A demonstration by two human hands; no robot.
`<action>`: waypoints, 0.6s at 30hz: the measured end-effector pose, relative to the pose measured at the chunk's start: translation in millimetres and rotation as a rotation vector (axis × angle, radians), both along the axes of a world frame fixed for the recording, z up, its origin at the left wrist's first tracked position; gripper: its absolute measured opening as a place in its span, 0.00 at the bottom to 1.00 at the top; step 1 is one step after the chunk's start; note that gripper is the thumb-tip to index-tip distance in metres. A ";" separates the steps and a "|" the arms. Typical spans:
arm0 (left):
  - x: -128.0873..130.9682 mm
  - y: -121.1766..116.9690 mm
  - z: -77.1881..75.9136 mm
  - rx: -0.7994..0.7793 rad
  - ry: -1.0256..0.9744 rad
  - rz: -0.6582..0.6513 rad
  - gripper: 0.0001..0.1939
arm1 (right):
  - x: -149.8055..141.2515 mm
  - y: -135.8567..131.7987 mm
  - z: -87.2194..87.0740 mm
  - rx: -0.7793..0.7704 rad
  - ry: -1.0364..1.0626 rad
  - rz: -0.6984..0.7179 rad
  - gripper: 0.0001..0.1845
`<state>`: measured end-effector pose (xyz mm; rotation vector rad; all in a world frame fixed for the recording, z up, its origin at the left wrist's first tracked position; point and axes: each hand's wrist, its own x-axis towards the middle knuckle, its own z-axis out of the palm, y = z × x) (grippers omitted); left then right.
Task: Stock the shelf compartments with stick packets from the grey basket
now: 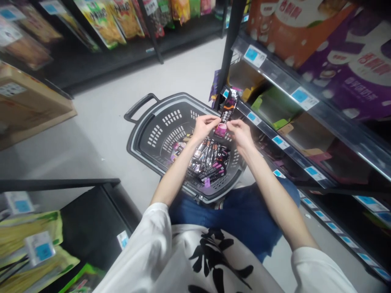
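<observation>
A long black packet [229, 109] with orange and pink-purple print is held upright over the basket's far right side. My left hand [205, 125] pinches its left edge between thumb and fingers. At its right edge, the fingers of my right hand [240, 132] are closed on it as well. Below my hands stands a dark grey shopping basket [140, 134] with slotted walls, its handle [140, 106] sticking out at the far left. Many small black and purple packets [212, 156] lie heaped inside it. My left forearm hides part of the heap.
Close on my right rises a shelf rack [271, 77] with blue-and-white price tags and large orange and purple packages [348, 61]. Bagged snacks [104, 20] fill a far shelf. A cardboard box [33, 106] is at left, and a low shelf with yellowish packs [33, 232] is at lower left.
</observation>
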<state>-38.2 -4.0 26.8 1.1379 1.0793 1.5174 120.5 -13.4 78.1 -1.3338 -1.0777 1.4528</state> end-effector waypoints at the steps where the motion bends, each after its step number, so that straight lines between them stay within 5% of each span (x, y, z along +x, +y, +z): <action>1: 0.7 0.5 -0.6 0.003 0.002 -0.013 0.20 | 0.2 0.5 -1.3 0.008 -0.014 -0.007 0.15; 18: -2.0 5.5 -9.3 0.096 0.057 -0.064 0.27 | 2.9 6.4 -11.3 0.118 -0.035 0.007 0.15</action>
